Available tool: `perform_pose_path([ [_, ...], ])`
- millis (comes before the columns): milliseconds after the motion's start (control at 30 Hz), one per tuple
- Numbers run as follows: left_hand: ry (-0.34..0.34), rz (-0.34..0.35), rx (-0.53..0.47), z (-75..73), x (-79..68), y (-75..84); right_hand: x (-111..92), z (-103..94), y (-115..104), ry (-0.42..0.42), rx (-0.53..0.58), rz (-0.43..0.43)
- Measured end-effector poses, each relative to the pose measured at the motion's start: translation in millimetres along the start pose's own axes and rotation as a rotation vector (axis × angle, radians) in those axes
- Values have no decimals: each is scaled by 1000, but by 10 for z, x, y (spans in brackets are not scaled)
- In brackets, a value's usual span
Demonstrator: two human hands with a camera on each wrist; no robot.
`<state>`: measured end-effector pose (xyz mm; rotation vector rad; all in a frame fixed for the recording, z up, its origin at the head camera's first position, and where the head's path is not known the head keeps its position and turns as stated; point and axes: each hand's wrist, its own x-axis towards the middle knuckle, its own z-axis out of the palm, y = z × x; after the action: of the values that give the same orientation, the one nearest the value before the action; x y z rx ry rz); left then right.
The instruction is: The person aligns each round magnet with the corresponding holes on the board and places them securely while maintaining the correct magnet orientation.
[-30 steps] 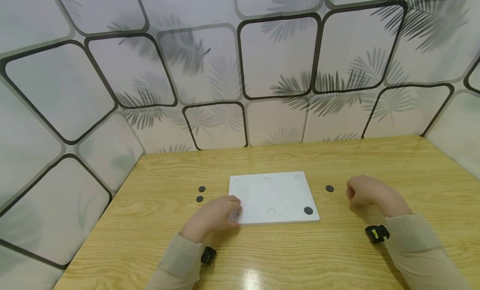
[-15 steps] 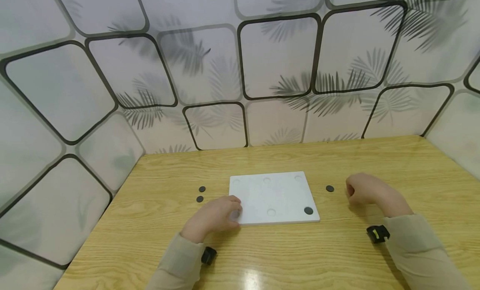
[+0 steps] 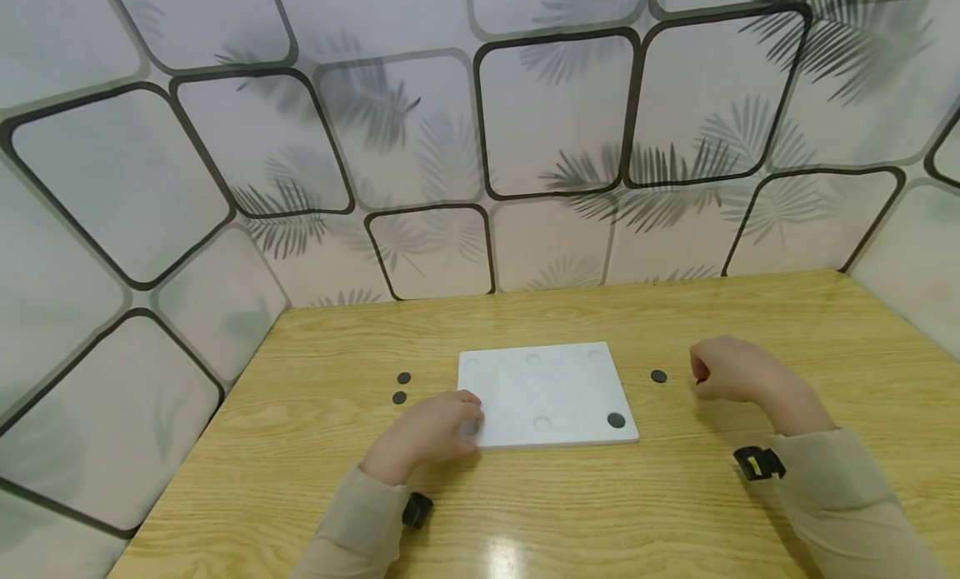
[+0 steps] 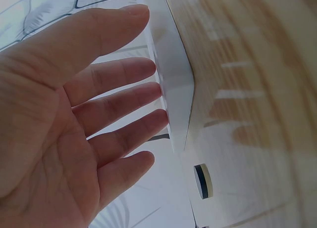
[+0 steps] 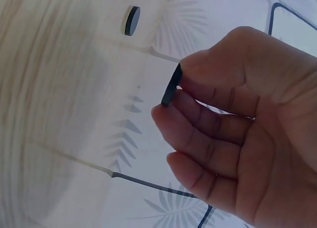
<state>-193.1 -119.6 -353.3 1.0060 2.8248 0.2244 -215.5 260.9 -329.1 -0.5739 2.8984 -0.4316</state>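
A white board (image 3: 551, 391) with shallow round recesses lies on the table, and a black disc (image 3: 617, 420) sits in its near right recess. My left hand (image 3: 427, 436) rests at the board's near left corner. In the left wrist view its fingers (image 4: 126, 97) are spread and relaxed, with fingertips right at the board's edge. My right hand (image 3: 738, 371) is raised right of the board and pinches another black disc (image 5: 171, 84) between thumb and fingers. One more black disc (image 3: 658, 376) lies on the table between the board and that hand.
Left of the board, two black discs (image 3: 402, 387) lie close together on the wooden table (image 3: 570, 512). A patterned wall (image 3: 555, 121) stands along the table's back edge and left side.
My right hand has risen a little from the table, with the black disc now showing in its pinch. My left hand and the board have stayed put.
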Motion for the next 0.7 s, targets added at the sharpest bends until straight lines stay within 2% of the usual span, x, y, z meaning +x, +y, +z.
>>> perform_pose_path([
  [700, -5, -3, 18, 8, 5, -9, 136, 51, -193, 38, -31, -85],
])
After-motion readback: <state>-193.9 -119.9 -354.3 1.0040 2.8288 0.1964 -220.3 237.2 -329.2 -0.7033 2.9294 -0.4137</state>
